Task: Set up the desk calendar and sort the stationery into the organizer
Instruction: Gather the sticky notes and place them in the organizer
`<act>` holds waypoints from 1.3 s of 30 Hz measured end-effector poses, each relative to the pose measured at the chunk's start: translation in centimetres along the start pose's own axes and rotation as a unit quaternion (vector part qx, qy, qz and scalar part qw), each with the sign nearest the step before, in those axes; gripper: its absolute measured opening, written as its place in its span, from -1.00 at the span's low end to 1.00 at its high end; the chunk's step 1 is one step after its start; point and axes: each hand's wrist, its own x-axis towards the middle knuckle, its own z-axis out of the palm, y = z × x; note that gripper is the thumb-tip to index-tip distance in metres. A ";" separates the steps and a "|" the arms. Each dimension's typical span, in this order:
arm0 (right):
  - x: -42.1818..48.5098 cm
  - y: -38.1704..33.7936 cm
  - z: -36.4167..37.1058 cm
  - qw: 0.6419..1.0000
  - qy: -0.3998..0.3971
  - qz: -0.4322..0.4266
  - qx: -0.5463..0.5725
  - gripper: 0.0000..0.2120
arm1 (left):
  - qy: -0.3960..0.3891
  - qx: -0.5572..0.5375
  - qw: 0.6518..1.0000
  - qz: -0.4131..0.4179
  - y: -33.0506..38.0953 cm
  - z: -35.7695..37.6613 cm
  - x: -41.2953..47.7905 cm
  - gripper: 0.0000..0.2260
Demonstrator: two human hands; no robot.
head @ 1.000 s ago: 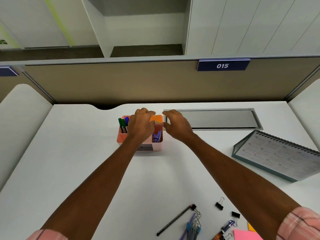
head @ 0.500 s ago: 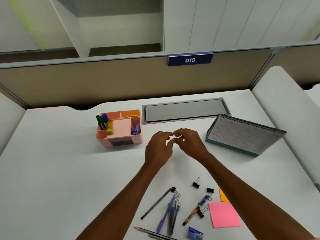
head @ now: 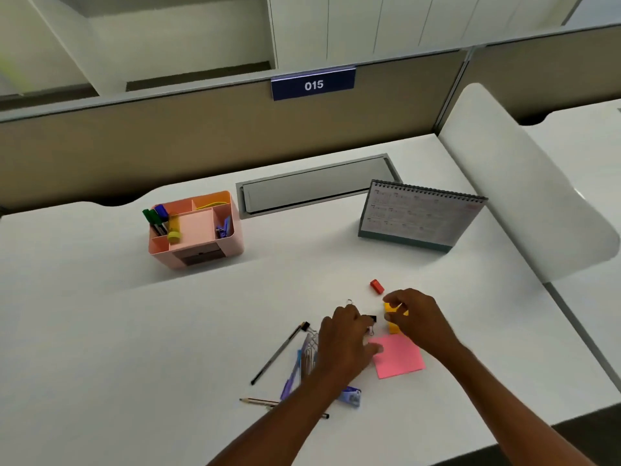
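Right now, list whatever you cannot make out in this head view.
- Head view: black binder clip mostly hidden by left hand; grip unclear.
- Head view: yellow notes partly covered by right hand; grip unclear.
- Head view: pens partly hidden under the left forearm.
- Head view: calendar print too small to read.

The surface (head: 100, 314) is white, smooth and a little matt. The pink organizer (head: 232, 243) looks like smooth plastic. The calendar (head: 420, 216) has matt paper pages on a wire spiral. The pink note pad (head: 400, 359) and yellow pad (head: 392, 326) look like matt paper. The cable cover (head: 316, 188) seems grey metal.
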 end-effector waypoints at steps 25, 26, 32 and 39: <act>-7.6 4.7 2.9 0.995 0.027 0.099 -0.014 -0.61 | -0.001 -0.105 0.992 -0.073 2.5 3.9 -2.5 -0.90; -7.5 4.5 2.6 0.994 0.020 0.103 -0.006 -0.67 | 0.001 -0.137 0.986 -0.091 2.4 3.9 -2.4 -0.90; -6.8 2.7 0.9 0.980 0.018 0.147 0.133 -0.87 | 0.019 -0.315 0.934 -0.170 0.7 3.1 -2.1 -0.85; -4.6 -0.9 -0.8 0.963 0.005 0.143 0.229 -0.89 | 0.078 -0.401 0.887 -0.213 -1.0 1.3 -1.4 -0.88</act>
